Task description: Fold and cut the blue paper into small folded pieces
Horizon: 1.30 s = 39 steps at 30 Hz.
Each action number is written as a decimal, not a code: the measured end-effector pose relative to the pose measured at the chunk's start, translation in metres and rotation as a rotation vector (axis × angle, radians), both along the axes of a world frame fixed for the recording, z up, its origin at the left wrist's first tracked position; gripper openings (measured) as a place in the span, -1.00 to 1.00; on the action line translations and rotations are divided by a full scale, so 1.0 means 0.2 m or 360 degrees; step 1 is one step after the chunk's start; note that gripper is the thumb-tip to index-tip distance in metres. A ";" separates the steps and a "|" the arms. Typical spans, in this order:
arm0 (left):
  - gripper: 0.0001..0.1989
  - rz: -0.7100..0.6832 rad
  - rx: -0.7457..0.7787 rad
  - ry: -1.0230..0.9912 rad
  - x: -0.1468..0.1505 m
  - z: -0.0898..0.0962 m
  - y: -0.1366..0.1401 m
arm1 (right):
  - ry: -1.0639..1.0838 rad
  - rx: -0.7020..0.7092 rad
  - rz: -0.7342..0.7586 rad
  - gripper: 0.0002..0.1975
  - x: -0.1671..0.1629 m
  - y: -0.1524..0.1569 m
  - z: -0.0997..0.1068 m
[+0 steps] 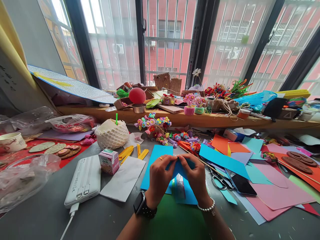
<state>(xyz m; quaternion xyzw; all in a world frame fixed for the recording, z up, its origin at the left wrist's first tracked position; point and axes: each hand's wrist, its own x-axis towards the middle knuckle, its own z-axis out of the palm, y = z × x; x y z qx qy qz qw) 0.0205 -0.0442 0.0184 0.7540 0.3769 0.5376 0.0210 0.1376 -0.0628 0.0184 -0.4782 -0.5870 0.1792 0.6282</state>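
Note:
My left hand (159, 178), with a watch on its wrist, and my right hand (196, 175), wearing a beaded bracelet, meet in the middle of the view. Both pinch a piece of blue paper (179, 169) between thumbs and fingers, raised above the table. Part of the paper is hidden behind the fingers. Beneath them lie a blue sheet (152, 166) and a clear strip with printed marks (180, 187), perhaps a ruler. Right of my right hand are scissors (220, 182) with dark handles and a thin wooden stick (203, 161).
To the left stand a white power bank (83, 180), a small drink carton (109, 161) and a netted coconut (112, 134). White paper (123, 180) lies near yellow strips (126, 152). A phone (241, 183) and coloured paper (280, 190) spread rightward. Crafted flowers (155, 124) stand behind.

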 end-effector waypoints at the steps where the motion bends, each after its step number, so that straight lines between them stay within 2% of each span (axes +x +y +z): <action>1: -0.86 0.0001 0.0007 -0.0003 0.00 0.00 0.00 | 0.0003 -0.0003 0.0004 -0.83 0.00 0.00 0.00; 20: -0.85 0.0046 0.0048 0.0017 0.01 -0.01 0.01 | 0.0056 -0.0020 0.0002 -0.82 -0.01 0.00 -0.01; 30: -0.85 0.0061 0.0043 0.0006 0.00 -0.02 0.01 | 0.0107 -0.0108 0.0014 -0.81 -0.02 0.01 0.00; 34: -0.87 0.0082 0.0010 0.0007 0.00 -0.02 0.02 | 0.0106 -0.0121 0.0032 -0.81 -0.02 0.01 0.00; 39: -0.91 0.0062 -0.0156 0.0042 -0.02 -0.01 0.02 | 0.0108 -0.0173 0.0065 -0.78 -0.01 0.02 -0.02</action>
